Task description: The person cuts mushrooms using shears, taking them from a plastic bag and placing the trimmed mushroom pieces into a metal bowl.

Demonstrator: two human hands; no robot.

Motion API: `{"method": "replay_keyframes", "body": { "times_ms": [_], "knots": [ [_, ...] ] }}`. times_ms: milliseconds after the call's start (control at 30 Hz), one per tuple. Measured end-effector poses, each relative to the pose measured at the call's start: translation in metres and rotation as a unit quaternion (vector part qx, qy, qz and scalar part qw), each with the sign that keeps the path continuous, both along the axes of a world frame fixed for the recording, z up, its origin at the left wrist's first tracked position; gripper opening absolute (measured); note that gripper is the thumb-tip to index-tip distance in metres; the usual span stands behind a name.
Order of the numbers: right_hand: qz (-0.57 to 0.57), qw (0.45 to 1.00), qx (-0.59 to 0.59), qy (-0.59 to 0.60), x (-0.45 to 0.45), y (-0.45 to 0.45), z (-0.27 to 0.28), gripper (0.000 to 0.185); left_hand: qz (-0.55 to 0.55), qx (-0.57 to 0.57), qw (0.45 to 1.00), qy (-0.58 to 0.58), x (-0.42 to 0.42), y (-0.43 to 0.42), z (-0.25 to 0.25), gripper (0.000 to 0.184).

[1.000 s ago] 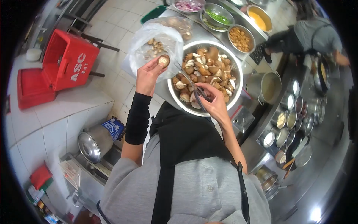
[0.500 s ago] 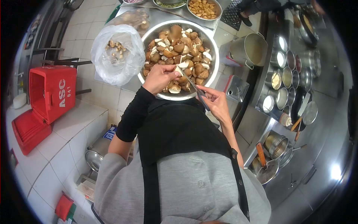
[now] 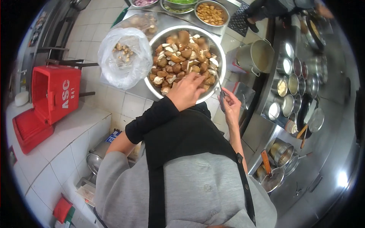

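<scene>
A large metal colander (image 3: 222, 60) holds a heap of brown mushrooms (image 3: 176, 67), some showing pale undersides and stems. My left hand (image 3: 186, 92) reaches over the near side of the heap, open, its fingers apart and touching the mushrooms; the fingertips are partly hidden among them. In my right hand (image 3: 230, 102), at the colander's right rim, a pair of scissors (image 3: 222, 98) is gripped, blades pointing up and away. Left of the colander, a clear plastic bag (image 3: 131, 72) stands with its mouth wide, cut stems (image 3: 123, 51) lying inside.
Bowls of diced brown food (image 3: 211, 14), green vegetables (image 3: 178, 5) and purple pieces (image 3: 143, 2) stand beyond the colander. A big pot (image 3: 255, 57) and a counter with several metal containers (image 3: 292, 83) are at right. Another person's legs (image 3: 262, 13) show at the top. A red box (image 3: 57, 91) sits left.
The mushroom that my left hand held at the scissors is no longer there. That hand has moved right and down onto the heap. My right hand has drawn the scissors to the right.
</scene>
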State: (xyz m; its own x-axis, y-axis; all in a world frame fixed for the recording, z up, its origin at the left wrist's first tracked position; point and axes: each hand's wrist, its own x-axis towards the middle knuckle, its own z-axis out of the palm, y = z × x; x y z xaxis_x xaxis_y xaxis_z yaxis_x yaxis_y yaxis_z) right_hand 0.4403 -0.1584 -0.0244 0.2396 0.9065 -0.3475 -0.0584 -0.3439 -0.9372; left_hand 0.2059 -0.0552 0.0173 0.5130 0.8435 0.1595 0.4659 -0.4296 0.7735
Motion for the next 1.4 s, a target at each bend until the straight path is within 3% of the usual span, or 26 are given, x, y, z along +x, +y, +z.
{"method": "replay_keyframes", "body": {
  "times_ms": [67,100,133,200,300,400,500,600,800,900,1000,1133,1200,1233,1333,1400],
  "knots": [
    [-0.009,0.999,0.015,-0.031,-0.007,0.003,0.017,0.040,0.048,0.000,0.999,-0.005,-0.010,0.007,0.033,0.028],
    [-0.009,0.998,0.026,-0.048,-0.005,0.001,0.013,0.040,0.092,0.054,0.994,-0.039,-0.023,0.018,0.036,0.018],
    [-0.012,0.997,0.036,-0.066,-0.003,-0.001,0.009,0.040,0.133,0.058,0.989,-0.034,-0.044,0.031,0.036,0.009],
    [-0.023,0.997,0.047,-0.049,-0.003,-0.002,0.007,0.040,0.251,0.094,0.963,0.003,-0.097,0.063,0.016,0.008],
    [-0.024,0.997,0.064,-0.044,-0.012,0.007,0.013,0.040,0.333,0.002,0.918,0.214,-0.179,0.109,-0.033,0.014],
    [0.011,0.996,0.078,-0.039,-0.026,0.026,0.034,0.042,0.249,0.028,0.923,0.292,-0.243,0.140,-0.115,0.020],
    [0.045,0.991,0.125,-0.011,-0.031,0.040,0.039,0.044,0.250,-0.023,0.834,0.491,-0.258,0.143,-0.119,0.023],
    [0.065,0.989,0.123,-0.054,-0.029,0.046,0.048,0.045,0.289,-0.076,0.787,0.539,-0.240,0.134,-0.085,0.024],
    [0.062,0.987,0.126,-0.073,-0.031,0.045,0.043,0.047,0.222,-0.146,0.763,0.590,-0.247,0.150,-0.101,0.029],
    [0.047,0.990,0.128,-0.040,-0.037,0.044,0.044,0.046,0.238,-0.152,0.791,0.543,-0.247,0.149,-0.093,0.034],
    [0.045,0.990,0.128,-0.042,-0.039,0.046,0.041,0.047,0.255,-0.117,0.869,0.407,-0.255,0.141,-0.091,0.041],
    [0.073,0.988,0.113,-0.082,-0.044,0.050,0.040,0.047,0.345,-0.155,0.925,0.026,-0.247,0.123,-0.084,0.045],
    [0.083,0.988,0.109,-0.074,-0.055,0.055,0.048,0.046,0.340,-0.206,0.892,-0.215,-0.250,0.116,-0.088,0.048],
    [0.095,0.986,0.105,-0.093,-0.062,0.057,0.056,0.048,0.332,-0.268,0.839,-0.338,-0.236,0.107,-0.068,0.050],
    [0.179,0.970,0.071,-0.150,-0.083,0.068,0.078,0.049,0.261,-0.306,0.792,-0.460,-0.208,0.081,-0.019,0.052],
    [0.223,0.952,0.119,-0.174,-0.105,0.081,0.087,0.047,0.253,-0.318,0.776,-0.483,-0.194,0.069,-0.007,0.049]
  ]
}}
